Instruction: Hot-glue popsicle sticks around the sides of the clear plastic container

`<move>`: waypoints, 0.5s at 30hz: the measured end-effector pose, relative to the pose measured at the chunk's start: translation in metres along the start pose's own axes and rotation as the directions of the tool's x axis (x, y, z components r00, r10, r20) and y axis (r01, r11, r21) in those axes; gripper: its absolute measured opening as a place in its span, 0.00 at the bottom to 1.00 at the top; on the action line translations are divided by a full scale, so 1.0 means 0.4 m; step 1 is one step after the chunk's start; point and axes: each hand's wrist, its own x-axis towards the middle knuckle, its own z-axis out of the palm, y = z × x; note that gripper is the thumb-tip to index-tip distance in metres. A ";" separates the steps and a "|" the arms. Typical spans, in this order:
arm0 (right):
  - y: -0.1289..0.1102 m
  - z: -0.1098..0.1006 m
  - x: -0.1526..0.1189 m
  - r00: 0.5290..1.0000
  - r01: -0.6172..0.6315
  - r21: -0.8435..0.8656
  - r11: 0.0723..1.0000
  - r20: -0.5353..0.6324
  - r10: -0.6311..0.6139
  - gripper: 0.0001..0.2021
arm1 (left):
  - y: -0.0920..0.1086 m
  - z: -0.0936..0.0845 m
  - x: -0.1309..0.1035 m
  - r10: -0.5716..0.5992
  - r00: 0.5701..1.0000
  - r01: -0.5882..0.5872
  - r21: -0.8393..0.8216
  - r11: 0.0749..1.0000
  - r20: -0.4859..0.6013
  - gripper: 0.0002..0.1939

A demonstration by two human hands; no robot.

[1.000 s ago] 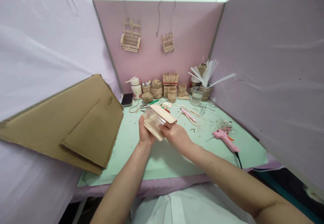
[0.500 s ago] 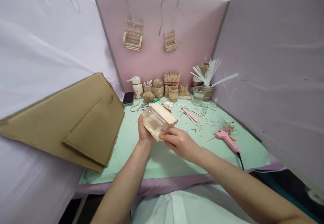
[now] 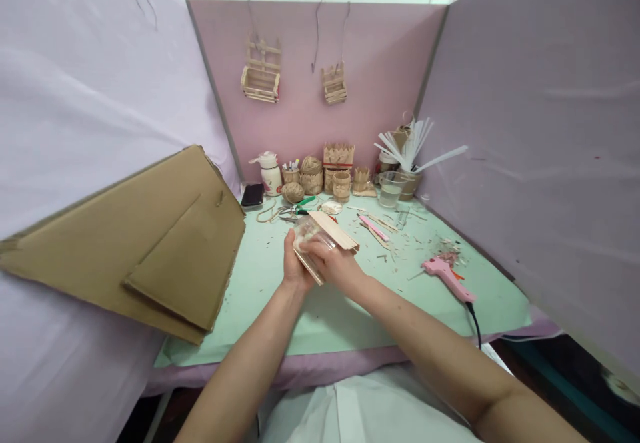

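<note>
A clear plastic box faced with pale wooden sticks (image 3: 334, 229) is held tilted above the green tabletop. My left hand (image 3: 296, 266) grips it from the left and below, thumb up along its side. The fingers of my right hand (image 3: 337, 264) reach into the box's open side and press a white wad (image 3: 305, 235), perhaps cotton or tissue, against the clear plastic. Part of the wad is hidden by the fingers. Behind the box lie green-handled pliers (image 3: 300, 209).
A pink glue gun (image 3: 450, 279) lies at right, near wood scraps and a pink cutter (image 3: 373, 227). Brown cardboard (image 3: 150, 243) leans at left. Along the back stand a white bottle (image 3: 271, 175), twine balls (image 3: 293, 193), stick-covered pots and a clear cup of water (image 3: 391, 191).
My right hand has moved left and deeper into the box, taking the white wad from its near edge to the far left side. The box has shifted slightly right and tilted.
</note>
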 end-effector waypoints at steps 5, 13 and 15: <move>0.014 -0.021 -0.050 0.990 0.139 0.088 0.986 0.007 -0.141 0.12 | 0.016 0.004 0.004 0.021 0.999 -0.022 -0.023 0.999 -0.031 0.24; 0.049 -0.067 -0.125 0.975 0.219 -0.073 0.973 0.047 -0.216 0.13 | 0.029 0.005 0.012 0.061 0.997 -0.062 -0.013 0.998 -0.041 0.26; 0.056 -0.060 -0.116 0.981 0.183 -0.186 0.965 0.100 -0.166 0.12 | 0.022 0.003 0.014 0.065 0.997 -0.065 -0.001 0.998 -0.034 0.24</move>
